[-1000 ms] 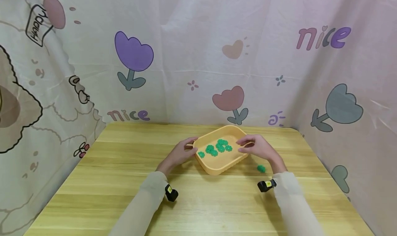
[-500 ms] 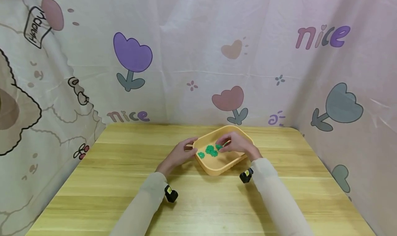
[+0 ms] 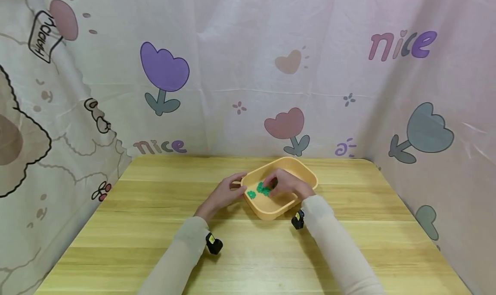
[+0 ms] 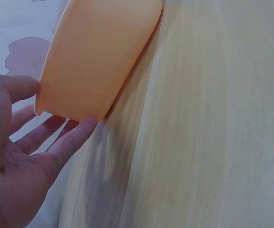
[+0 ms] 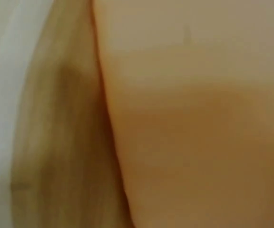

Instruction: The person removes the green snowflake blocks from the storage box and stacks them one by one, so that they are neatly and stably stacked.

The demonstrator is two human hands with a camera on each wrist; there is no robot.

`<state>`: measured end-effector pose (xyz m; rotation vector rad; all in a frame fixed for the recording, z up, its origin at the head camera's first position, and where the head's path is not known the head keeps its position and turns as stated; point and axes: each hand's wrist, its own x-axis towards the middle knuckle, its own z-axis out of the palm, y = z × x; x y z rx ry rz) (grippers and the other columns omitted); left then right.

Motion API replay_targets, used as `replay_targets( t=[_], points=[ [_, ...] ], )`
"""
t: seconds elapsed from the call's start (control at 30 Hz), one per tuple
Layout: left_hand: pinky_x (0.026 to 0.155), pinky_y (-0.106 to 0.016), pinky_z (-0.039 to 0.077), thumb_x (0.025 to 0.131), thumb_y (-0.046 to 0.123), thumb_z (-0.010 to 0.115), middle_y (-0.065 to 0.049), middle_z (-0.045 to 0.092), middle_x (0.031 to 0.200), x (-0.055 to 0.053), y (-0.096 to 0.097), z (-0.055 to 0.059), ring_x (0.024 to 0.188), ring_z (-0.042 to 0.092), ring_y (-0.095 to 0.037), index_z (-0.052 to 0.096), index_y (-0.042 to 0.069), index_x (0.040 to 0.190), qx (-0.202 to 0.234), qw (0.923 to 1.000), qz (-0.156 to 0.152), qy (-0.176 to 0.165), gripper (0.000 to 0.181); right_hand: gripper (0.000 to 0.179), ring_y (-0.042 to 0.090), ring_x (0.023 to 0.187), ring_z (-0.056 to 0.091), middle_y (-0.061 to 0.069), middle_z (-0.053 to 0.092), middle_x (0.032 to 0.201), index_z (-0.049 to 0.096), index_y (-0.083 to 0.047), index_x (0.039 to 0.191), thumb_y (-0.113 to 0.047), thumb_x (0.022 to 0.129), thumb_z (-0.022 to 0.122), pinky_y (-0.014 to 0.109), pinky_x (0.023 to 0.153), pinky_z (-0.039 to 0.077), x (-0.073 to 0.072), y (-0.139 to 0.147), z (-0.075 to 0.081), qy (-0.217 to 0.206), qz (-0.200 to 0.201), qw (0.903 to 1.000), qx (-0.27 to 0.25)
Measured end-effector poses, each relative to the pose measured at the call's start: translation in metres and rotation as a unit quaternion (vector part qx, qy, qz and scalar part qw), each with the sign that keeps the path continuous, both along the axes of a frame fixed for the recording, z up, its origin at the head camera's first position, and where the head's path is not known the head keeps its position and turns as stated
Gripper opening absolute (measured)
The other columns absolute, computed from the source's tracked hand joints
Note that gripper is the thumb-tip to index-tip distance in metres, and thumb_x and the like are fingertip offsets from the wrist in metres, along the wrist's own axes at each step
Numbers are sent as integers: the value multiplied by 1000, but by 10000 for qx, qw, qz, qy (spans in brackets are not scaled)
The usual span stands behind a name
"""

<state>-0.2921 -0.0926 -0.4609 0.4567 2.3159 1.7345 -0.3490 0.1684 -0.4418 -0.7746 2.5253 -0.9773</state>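
Note:
My left hand grips the left end of a yellow-orange plastic basket. In the left wrist view the thumb lies at the rim, with fingertips under the end wall of the basket. Inside it, my right hand bends its fingers and thumb around small green flower-shaped pieces. Its palm hides part of the basket floor and any pieces there. One more green flower-shaped piece lies apart near the left end. The right wrist view is blurred and shows only the basket wall, not the fingers.
The basket stands toward the back of a wooden table. A printed cloth hangs behind and at both sides. Each wrist carries a small black camera. The right sleeve covers part of the tabletop.
My right hand has moved from the basket's right end leftward into it, onto the green pieces. The loose piece on the table is now out of sight, where the right sleeve lies. The left hand stays put.

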Motion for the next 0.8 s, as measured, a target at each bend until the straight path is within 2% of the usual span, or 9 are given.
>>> replay_targets(
  t=[0.23, 0.37, 0.57, 0.8],
  points=[
    [93, -37, 61, 104, 13, 61, -19, 51, 145, 1, 1, 1, 131, 57, -37, 47, 13, 156, 22, 10000, 41, -21, 54, 26, 13, 88, 66, 6, 78, 100, 81, -5, 101, 7, 78, 83, 27, 83, 57, 1, -2, -5, 25, -39, 10000, 20],
    [94, -37, 61, 104, 14, 61, -19, 51, 145, 1, 1, 1, 131, 57, -37, 47, 13, 156, -2, 10000, 67, -23, 54, 24, 13, 89, 64, 5, 77, 99, 81, -7, 101, 4, 79, 84, 26, 84, 56, 3, -1, -5, 32, -204, 9997, 120],
    [93, -37, 61, 104, 14, 61, -18, 52, 145, 1, 1, 1, 131, 57, -37, 47, 14, 155, -48, 9999, 93, -12, 53, 19, 13, 84, 62, 7, 74, 94, 80, -4, 98, 3, 81, 83, 24, 78, 55, 4, -1, -4, 96, -132, 9998, 94],
    [94, -37, 61, 104, 15, 61, -18, 51, 146, 0, 0, -1, 131, 57, -37, 46, 14, 156, -51, 10000, 26, -5, 54, 21, 14, 83, 59, 4, 73, 93, 81, -7, 100, 3, 82, 83, 25, 75, 53, 7, -1, -5, 67, -240, 9996, 137]
  ],
)
